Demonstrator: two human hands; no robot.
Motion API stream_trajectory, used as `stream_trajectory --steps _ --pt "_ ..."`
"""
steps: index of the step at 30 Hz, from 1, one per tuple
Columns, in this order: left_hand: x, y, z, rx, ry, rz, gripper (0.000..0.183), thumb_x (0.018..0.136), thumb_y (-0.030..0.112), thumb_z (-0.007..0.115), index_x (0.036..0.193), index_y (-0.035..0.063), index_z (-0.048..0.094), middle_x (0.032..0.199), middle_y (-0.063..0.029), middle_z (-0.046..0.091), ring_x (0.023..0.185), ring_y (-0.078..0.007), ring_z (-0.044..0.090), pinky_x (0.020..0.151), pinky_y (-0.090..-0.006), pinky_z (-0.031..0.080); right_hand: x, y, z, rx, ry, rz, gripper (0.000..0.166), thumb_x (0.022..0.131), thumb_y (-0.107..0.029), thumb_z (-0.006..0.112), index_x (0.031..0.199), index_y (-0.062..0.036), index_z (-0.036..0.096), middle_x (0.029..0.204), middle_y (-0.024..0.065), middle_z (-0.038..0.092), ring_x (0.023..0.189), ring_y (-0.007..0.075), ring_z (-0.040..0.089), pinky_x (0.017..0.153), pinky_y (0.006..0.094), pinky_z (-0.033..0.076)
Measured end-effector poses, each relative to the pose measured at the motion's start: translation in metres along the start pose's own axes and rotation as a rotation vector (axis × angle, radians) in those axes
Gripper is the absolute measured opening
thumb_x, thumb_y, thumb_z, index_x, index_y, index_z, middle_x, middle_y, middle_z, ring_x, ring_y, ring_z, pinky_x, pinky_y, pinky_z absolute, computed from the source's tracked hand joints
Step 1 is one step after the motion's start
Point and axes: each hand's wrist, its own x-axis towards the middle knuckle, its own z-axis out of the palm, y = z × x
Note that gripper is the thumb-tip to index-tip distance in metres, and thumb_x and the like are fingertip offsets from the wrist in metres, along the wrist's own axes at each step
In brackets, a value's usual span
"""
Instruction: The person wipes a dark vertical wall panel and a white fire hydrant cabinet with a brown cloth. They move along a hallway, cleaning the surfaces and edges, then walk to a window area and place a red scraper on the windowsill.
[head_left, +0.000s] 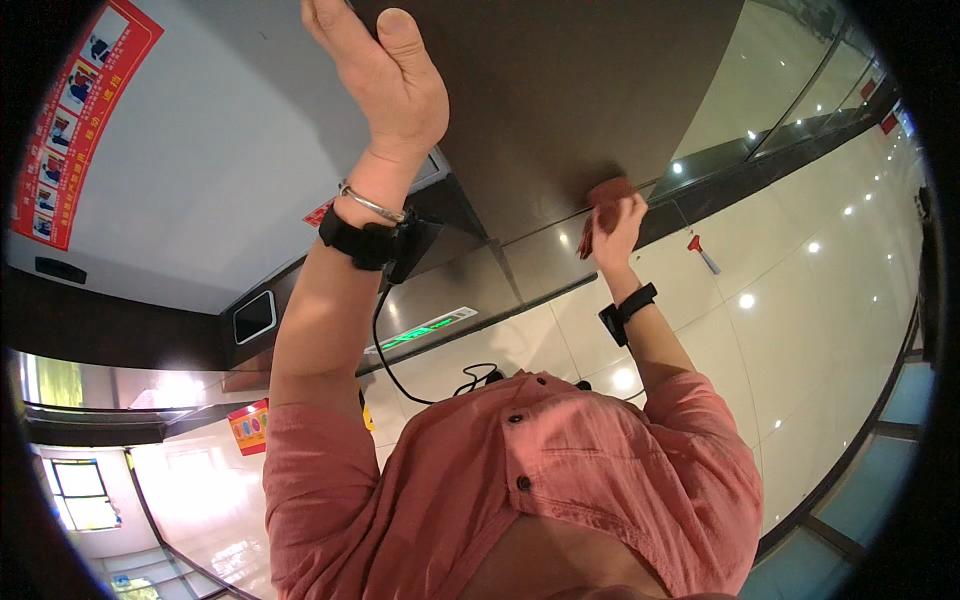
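My right hand grips a dark red cloth and presses it against the lower part of a glossy dark brown panel, close to its bottom edge. The cloth is partly blurred. Up at the top left, my left hand is raised by the border between this panel and a pale grey panel. Its thumb stands apart, while the fingertips run out of the picture; whether it holds the edge there cannot be made out. Both wrists wear black straps with small devices.
A small red and grey hand tool lies on the glossy tiled floor. A green-lit sign sits low on the wall. Glass panels adjoin at the right. A red poster with writing hangs at left. A black cable runs from my left wrist.
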Motion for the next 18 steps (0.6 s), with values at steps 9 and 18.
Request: stream_trajectory --steps 9,18 --pt "-0.004 -0.008 -0.003 0.036 -0.063 0.045 0.066 0.107 0.032 0.037 0.155 -0.0065 0.012 0.16 -0.0251 0.018 0.149 -0.035 0.019 0.122 -0.0427 0.013 -0.046 -0.096 0.033 0.032 -0.249 -0.407 0.037 0.066 -0.014 0.079 0.098 -0.0095 0.06 0.126 0.0212 0.045 0.119 0.0447 0.044 0.099 0.0514 0.044" --pt "0.0 0.0 0.0 0.058 -0.058 0.074 0.066 0.107 0.032 0.034 0.154 -0.0085 0.012 0.161 -0.027 0.014 0.151 -0.037 0.012 0.124 -0.0439 0.009 0.073 0.013 -0.009 0.176 0.281 0.519 0.061 0.098 -0.037 0.059 0.141 0.0001 0.038 0.131 0.0247 0.04 0.121 0.0417 0.048 0.102 0.046 0.042"
